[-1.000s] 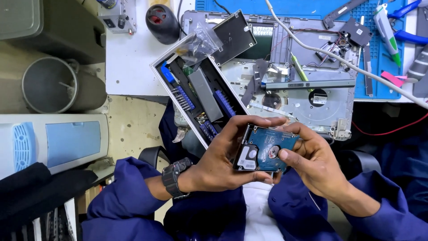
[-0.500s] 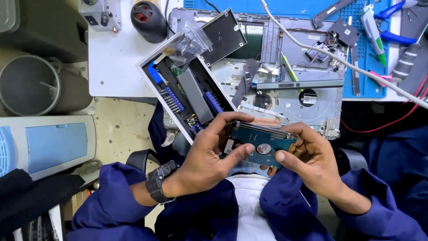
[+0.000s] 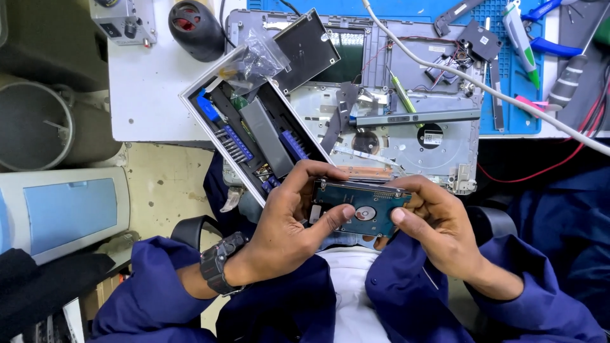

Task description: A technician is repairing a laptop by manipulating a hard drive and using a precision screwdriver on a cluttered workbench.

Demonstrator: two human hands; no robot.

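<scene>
I hold a small hard drive (image 3: 361, 208) in both hands, just above my lap and in front of the near edge of the workbench (image 3: 146, 95). My left hand (image 3: 289, 219) grips its left end, thumb laid across the upper face, fingers curled over the far edge. My right hand (image 3: 438, 222) closes on the right end, thumb pressing the face near the middle. Both hands are clamped on it, close together with only the drive between them.

The drive is a flat rectangular slab, circuit-board side up — a teal-green board with a round silver spindle hub near the centre and a row of connector pins along the far edge.

I judge it rigid and fairly dense for its size, smooth enough at the metal edges to slip. The bare board and the pins look delicate, so the side edges seem the safest hold, with thumbs light on the board and clear of the connector.

Just beyond my hands, an opened laptop chassis (image 3: 406, 133) lies on the bench — fan opening and loose ribbon cables exposed. To its left, an open narrow tray (image 3: 254, 136) with blue parts overhangs the bench edge. A blue mat (image 3: 508, 63) with tools lies at far right.
</scene>
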